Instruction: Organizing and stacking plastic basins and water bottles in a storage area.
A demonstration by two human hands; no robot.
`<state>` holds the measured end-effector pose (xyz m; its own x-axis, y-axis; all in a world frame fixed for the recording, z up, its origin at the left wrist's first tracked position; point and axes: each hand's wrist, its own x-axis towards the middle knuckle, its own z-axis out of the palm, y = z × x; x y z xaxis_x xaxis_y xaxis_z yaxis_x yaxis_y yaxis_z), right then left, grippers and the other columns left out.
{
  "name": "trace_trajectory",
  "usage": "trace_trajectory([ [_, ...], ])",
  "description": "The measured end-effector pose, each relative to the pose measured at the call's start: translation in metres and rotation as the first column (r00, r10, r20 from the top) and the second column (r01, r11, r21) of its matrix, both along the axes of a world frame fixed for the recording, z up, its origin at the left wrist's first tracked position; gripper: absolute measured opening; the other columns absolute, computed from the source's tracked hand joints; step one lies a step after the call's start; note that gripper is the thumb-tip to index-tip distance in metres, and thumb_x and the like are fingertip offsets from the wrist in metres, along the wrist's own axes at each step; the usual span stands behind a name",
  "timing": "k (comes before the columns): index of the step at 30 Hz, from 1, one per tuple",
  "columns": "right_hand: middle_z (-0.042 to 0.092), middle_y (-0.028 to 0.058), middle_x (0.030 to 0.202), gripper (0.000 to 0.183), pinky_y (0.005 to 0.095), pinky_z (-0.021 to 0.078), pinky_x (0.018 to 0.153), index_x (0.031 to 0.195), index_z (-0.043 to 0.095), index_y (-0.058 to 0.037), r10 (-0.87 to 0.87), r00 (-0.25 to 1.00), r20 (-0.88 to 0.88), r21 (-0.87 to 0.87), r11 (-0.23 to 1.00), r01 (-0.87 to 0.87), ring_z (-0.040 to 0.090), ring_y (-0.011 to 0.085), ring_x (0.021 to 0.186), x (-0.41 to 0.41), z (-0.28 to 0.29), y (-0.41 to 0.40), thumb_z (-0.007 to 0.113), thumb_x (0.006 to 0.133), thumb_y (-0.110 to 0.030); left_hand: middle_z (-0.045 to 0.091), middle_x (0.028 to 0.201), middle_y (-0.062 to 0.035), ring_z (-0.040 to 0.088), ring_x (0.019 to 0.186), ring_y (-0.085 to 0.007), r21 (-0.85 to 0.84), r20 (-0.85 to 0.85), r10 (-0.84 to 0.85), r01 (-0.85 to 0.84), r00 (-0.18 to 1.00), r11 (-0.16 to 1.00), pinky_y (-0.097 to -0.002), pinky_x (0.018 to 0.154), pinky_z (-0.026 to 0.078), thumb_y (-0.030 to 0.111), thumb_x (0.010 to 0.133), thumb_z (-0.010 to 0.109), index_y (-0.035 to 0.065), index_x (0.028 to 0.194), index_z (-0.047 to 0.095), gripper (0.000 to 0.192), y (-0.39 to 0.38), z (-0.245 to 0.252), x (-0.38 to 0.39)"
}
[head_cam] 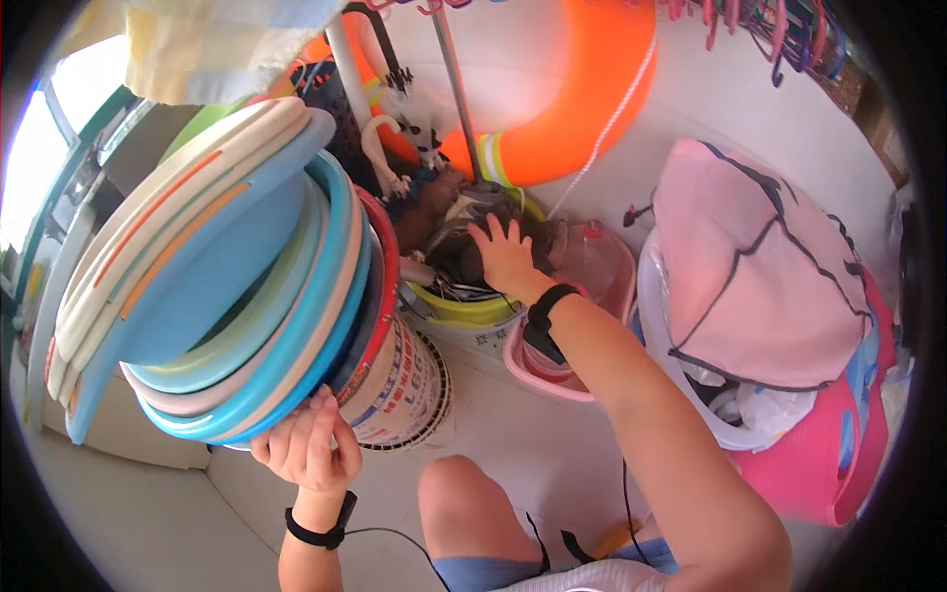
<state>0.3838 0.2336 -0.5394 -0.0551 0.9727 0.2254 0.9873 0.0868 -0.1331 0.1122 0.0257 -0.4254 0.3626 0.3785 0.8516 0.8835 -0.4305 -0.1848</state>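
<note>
A tall stack of nested plastic basins [222,288] leans at the left, over a white bucket [403,381] that bears printed writing. My left hand [311,444] grips the lower rim of the stack, with its fingers curled up against a blue basin. Fingers spread, my right hand [509,255] rests over dark, crumpled items [462,248] in a yellow-green basin [466,307]. Whether its fingertips press on them I cannot tell. A pink basin [551,385] with clear plastic containers stands just right of that hand.
An orange lifebuoy [592,111] with a white rope leans on the back wall. To the right, a pink fabric cover [762,274] lies over a white tub [655,325], beside a bright pink basket [806,473]. Hangers [780,33] and a checked cloth [200,48] hang above.
</note>
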Motion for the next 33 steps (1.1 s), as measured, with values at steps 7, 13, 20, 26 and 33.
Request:
trace_trajectory([
  [7,0.001,0.0076,0.149,0.121,0.0571,0.0268,0.098,0.142,-0.004,-0.0194,0.067,0.994,-0.083,-0.31,0.946,-0.09,0.006,0.042,0.133,0.007,0.02,0.06,0.083,0.058,-0.022,0.066,0.086,0.0012,0.057,0.075,-0.0142,0.058,-0.049,0.056,-0.053,0.997,0.997,-0.0303,0.088,0.027,0.002,0.062,0.055,0.0114,0.089,0.064,0.03,0.002,-0.007,-0.008],
  [13,0.04,0.0183,0.121,0.101,0.0509,0.034,0.093,0.126,0.029,-0.0013,0.165,0.986,-0.009,-0.382,0.911,-0.156,0.035,0.0362,0.116,0.027,-0.017,0.065,0.082,0.052,-0.045,0.066,0.088,0.0026,0.059,0.082,-0.0133,0.015,-0.038,0.03,-0.03,0.999,0.999,-0.0329,0.093,0.025,0.002,0.063,0.056,0.0145,0.089,0.063,0.03,0.003,-0.008,-0.01],
  [20,0.038,0.018,0.123,0.099,0.0506,0.036,0.091,0.127,0.03,-0.0037,0.27,0.961,0.054,-0.428,0.876,-0.222,0.035,0.0356,0.117,0.029,-0.018,0.066,0.082,0.053,-0.045,0.067,0.084,0.0032,0.059,0.081,-0.0121,0.003,-0.023,0.042,-0.042,0.999,0.999,-0.032,0.092,0.026,0.003,0.063,0.056,0.0134,0.083,0.064,0.023,0.003,-0.006,-0.009],
  [26,0.051,0.0135,0.113,0.067,0.0505,0.0364,0.091,0.12,0.042,-0.0045,0.246,0.941,0.233,-0.277,0.944,-0.178,0.048,0.0293,0.108,0.017,-0.015,0.063,0.077,0.066,-0.025,0.066,0.088,-0.0022,0.057,0.083,-0.0161,-0.021,-0.012,0.01,-0.011,1.0,1.0,-0.0319,0.088,0.03,-0.002,0.06,0.058,0.0084,0.088,0.063,0.03,0.001,-0.003,-0.007],
  [33,0.066,0.0097,0.081,0.023,0.037,0.0499,0.064,0.082,0.065,-0.0046,0.328,0.856,0.4,-0.027,0.938,-0.347,0.064,0.0257,0.077,0.022,0.038,0.07,0.071,0.061,-0.006,0.066,0.087,-0.0016,0.057,0.082,-0.0151,-0.054,0.042,0.018,-0.016,0.999,0.998,-0.0302,0.087,0.031,-0.002,0.06,0.061,0.0076,0.09,0.064,0.031,-0.003,0.004,-0.004],
])
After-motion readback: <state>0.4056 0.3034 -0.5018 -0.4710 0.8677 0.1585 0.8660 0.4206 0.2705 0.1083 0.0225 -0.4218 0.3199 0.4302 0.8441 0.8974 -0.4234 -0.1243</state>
